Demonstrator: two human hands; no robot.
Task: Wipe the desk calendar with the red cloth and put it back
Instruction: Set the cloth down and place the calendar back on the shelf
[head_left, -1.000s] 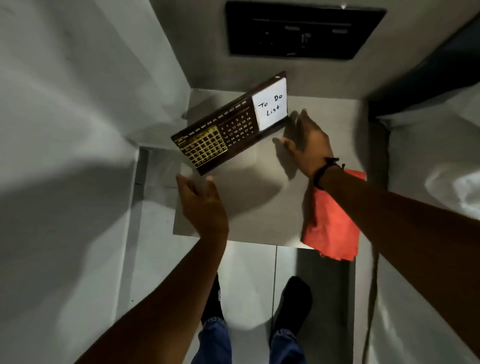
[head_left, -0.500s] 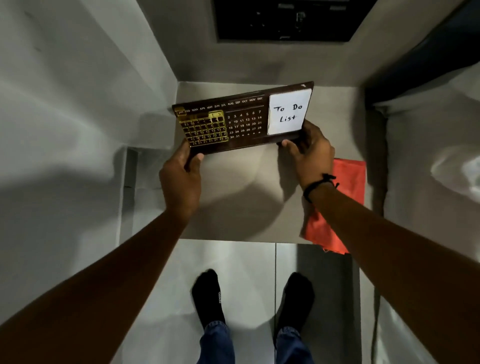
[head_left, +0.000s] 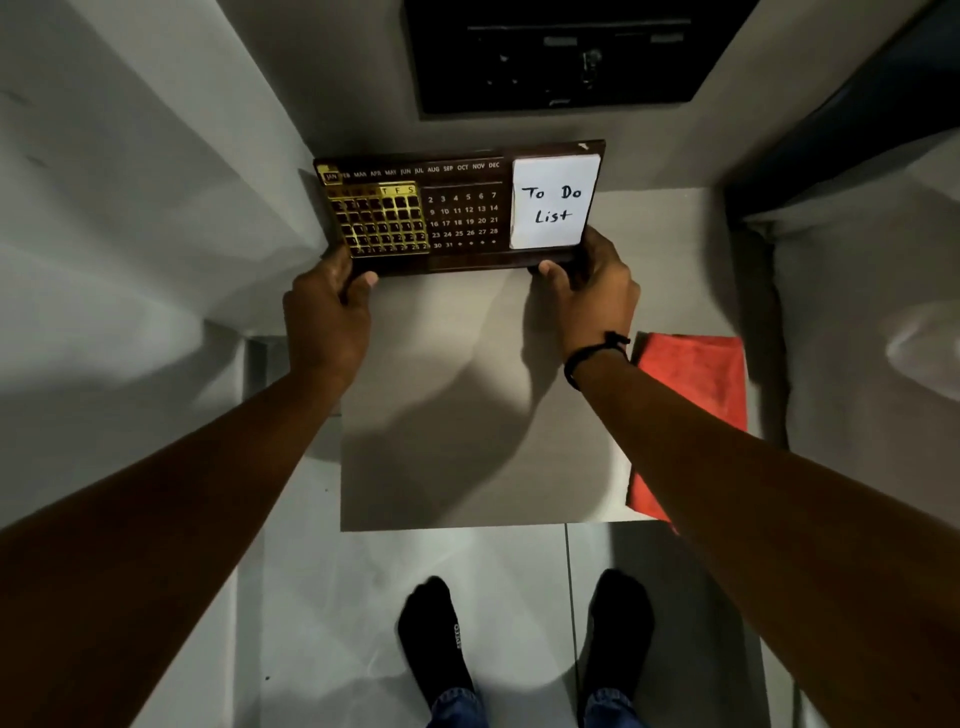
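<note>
The desk calendar (head_left: 462, 208) is a dark brown board with a gold date grid on its left, white numbers in the middle and a white "To Do List" pad on its right. It stands level near the back of the small grey table (head_left: 467, 405). My left hand (head_left: 327, 312) grips its lower left corner. My right hand (head_left: 592, 291) grips its lower right corner, below the pad. The red cloth (head_left: 691, 395) lies flat on the table's right side, partly under my right forearm, and hangs over the front edge.
A dark panel (head_left: 561, 52) is set in the wall behind the table. White bedding (head_left: 872, 332) rises at the right, and a pale wall (head_left: 130, 208) closes in on the left. My two feet in black socks (head_left: 441, 639) stand on the tiled floor before the table.
The calendar went from tilted, with only my right hand on it, to level and facing me. My left hand came up and took its lower left corner. The red cloth has stayed put.
</note>
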